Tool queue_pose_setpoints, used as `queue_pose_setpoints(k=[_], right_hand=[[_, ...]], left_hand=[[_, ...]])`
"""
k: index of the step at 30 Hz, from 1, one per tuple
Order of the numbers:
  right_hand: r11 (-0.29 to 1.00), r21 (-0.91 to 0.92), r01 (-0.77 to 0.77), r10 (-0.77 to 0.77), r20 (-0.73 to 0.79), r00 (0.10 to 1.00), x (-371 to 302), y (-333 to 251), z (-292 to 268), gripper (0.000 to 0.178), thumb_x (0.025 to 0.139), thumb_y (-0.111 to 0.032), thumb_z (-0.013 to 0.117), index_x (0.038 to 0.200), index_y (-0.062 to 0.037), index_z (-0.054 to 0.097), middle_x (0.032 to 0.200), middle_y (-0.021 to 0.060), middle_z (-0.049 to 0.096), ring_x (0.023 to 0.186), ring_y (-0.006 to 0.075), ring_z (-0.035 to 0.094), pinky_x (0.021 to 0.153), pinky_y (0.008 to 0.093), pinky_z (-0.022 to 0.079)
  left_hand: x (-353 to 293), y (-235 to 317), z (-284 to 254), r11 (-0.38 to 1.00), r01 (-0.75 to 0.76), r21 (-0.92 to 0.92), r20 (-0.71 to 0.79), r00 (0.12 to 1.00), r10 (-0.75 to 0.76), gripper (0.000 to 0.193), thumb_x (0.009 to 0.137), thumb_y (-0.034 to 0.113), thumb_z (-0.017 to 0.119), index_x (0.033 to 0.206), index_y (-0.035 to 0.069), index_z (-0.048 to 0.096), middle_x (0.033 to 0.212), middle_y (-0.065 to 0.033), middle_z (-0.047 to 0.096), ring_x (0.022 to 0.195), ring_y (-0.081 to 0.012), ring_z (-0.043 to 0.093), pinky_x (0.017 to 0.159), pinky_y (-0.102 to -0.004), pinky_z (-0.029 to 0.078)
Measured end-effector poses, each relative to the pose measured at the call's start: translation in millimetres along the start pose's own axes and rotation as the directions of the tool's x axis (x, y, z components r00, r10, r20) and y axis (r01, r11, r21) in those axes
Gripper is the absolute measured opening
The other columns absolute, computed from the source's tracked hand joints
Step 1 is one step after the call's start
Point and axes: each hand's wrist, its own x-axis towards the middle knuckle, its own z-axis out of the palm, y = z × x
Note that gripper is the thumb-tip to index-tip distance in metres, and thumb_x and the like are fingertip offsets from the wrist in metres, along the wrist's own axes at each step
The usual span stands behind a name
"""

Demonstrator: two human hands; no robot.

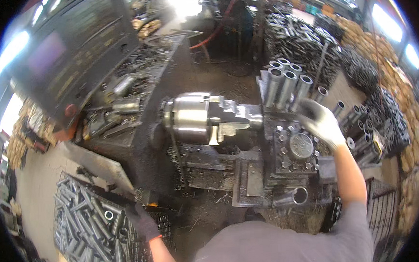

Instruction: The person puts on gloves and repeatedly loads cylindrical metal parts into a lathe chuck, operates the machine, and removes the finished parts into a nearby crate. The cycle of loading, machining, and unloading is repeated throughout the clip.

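Note:
My right hand [320, 124], in a white glove with darkened fingers, reaches over the lathe's tool post [289, 147]. Its fingers curl beside the lower ends of several upright metal tubes [288, 83]; what they hold, if anything, is hidden. To the left of the tool post, the shiny chuck [192, 117] has stepped jaws [230, 117]. My left hand [144, 225], in a dark glove, is low at the left, between a crate of loose metal tubes [88, 225] and the lathe's front. Its fingers blend into the dark background. One short tube [291, 198] lies on the carriage's near side.
The lathe headstock [150, 101] carries scattered metal parts on top. A slanted metal plate [99, 164] projects at its left. More tubes [363, 136] stand right of my right hand, before heaped metal parts [304, 34] and stacked sacks [365, 44]. Metal shavings litter the machine bed [207, 165].

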Motion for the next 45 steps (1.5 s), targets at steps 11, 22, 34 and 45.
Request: queue_pose_setpoints(k=[11,22,34,45], right_hand=[[0.888,0.374,-0.266,0.381,-0.276,0.882,-224,89,-3,0.033,0.093,-0.009,0.075,0.123,0.006,0.073,0.11,0.0145,0.078,0.1,0.0175,0.072,0.091,0.032,0.057],[0.946,0.135,-0.296,0.271,0.177,0.946,-256,54,36,0.09,0.078,-0.03,0.084,0.158,-0.0068,0.05,0.141,0.0183,0.07,0.104,0.0232,0.078,0.099,0.0361,0.061],[0.874,0.198,0.444,-0.478,0.514,0.712,-281,-24,163,0.069,0.079,-0.038,0.087,0.14,-0.0197,0.061,0.131,0.013,0.072,0.11,0.0371,0.074,0.091,0.0479,0.061],[0.442,0.381,0.812,-0.733,0.676,0.082,-455,-160,358,0.067,0.082,-0.036,0.081,0.14,-0.0093,0.063,0.127,0.0184,0.074,0.11,0.0387,0.074,0.097,0.0459,0.06]], left_hand=[[257,315,42,0.671,-0.505,0.543,0.313,0.863,0.396,0.071,0.106,0.041,0.048,0.169,0.017,0.026,0.132,-0.0213,0.074,0.12,-0.0425,0.072,0.098,-0.0571,0.057],[-55,206,-30,0.563,-0.556,-0.611,0.34,0.458,0.821,0.036,0.098,0.011,0.078,0.133,0.004,0.071,0.116,-0.0121,0.078,0.105,-0.0205,0.074,0.094,-0.0344,0.059],[-250,189,-143,0.844,-0.418,-0.336,0.573,0.62,0.536,0.048,0.092,0.03,0.082,0.135,0.012,0.071,0.113,-0.015,0.078,0.096,-0.0316,0.078,0.082,-0.0386,0.062],[-391,-63,-440,0.962,0.06,0.268,-0.417,0.907,0.06,0.022,0.092,0.005,0.077,0.113,0.01,0.075,0.107,-0.0168,0.078,0.087,-0.0343,0.076,0.08,-0.0425,0.06]])
